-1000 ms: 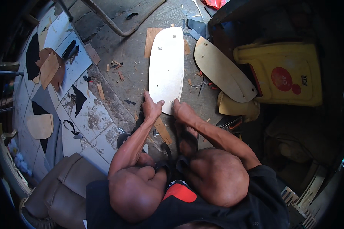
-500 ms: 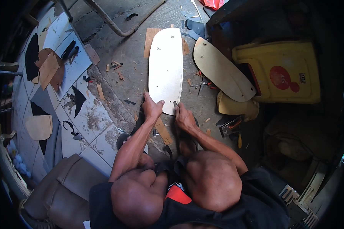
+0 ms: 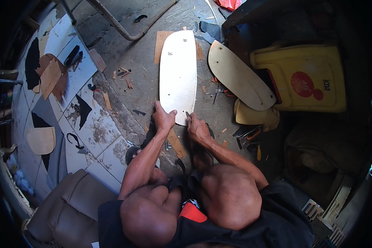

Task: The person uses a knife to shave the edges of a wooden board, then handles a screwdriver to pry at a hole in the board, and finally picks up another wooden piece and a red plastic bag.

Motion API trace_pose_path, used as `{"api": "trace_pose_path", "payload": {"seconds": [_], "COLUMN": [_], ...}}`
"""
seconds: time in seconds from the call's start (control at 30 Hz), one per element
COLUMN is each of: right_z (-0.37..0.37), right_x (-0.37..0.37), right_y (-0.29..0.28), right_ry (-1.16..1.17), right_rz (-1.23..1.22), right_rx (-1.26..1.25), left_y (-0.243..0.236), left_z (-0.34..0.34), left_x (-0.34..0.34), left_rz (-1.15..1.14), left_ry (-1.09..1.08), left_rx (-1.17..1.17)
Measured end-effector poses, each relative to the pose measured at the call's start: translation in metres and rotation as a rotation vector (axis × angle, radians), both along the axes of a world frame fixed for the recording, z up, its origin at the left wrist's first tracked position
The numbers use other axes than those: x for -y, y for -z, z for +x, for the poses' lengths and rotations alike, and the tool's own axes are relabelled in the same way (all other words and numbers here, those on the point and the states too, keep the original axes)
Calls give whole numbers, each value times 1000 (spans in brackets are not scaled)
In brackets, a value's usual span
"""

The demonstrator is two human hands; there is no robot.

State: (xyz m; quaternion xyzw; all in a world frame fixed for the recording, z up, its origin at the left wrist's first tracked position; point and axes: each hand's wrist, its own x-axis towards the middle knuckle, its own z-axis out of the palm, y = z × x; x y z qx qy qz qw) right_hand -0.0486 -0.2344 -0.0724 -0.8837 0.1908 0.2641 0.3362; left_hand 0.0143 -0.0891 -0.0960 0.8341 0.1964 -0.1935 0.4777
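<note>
A long pale board [image 3: 178,74] with rounded ends and several small holes lies lengthwise on the floor in front of me. My left hand [image 3: 164,118] grips its near left edge, thumb resting on the top face. At the near right corner, my right hand [image 3: 198,129] is closed around a small dark tool [image 3: 188,114]. Only its tip shows, against the board beside a hole, and its kind is hidden by the fingers. Brown wood pieces [image 3: 162,47] stick out from under the board's far end.
To the right, a similar board [image 3: 237,76] leans across a yellow plastic container [image 3: 297,99]. A staple gun [image 3: 247,137], a yellow-handled tool [image 3: 258,153] and pliers [image 3: 217,94] lie nearby. Scraps cover the white tiles [image 3: 101,136] at left, beside a brown cushion [image 3: 70,211].
My right hand and the dark tool have shifted slightly left and nearer to me along the board's near right corner. My left hand keeps its grip on the board.
</note>
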Motion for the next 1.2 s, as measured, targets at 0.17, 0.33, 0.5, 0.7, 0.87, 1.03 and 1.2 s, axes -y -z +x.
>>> {"api": "trace_pose_path", "payload": {"seconds": [0.17,0.33,0.5,0.7,0.87,1.03,1.2], "right_z": [8,9,35,18,2,-1,4], "right_x": [-3,-6,-21,7,4,10,4], "right_y": [-9,8,-17,-2,-12,-8,-15], "right_ry": [-17,11,210,-30,-231,-304,-367], "right_rz": [24,27,171,102,-60,-63,-93], "right_rx": [-116,-60,-341,-142,-81,-3,-23], "left_y": [-3,10,11,15,9,5,8], "left_z": [-1,-6,-9,-4,1,1,-1], "left_x": [-2,4,-5,-7,-9,-5,-8], "left_rz": [-12,-18,11,12,-9,7,-10], "left_ry": [-14,-24,-18,32,30,55,42], "left_rx": [-13,18,16,39,18,51,34]}}
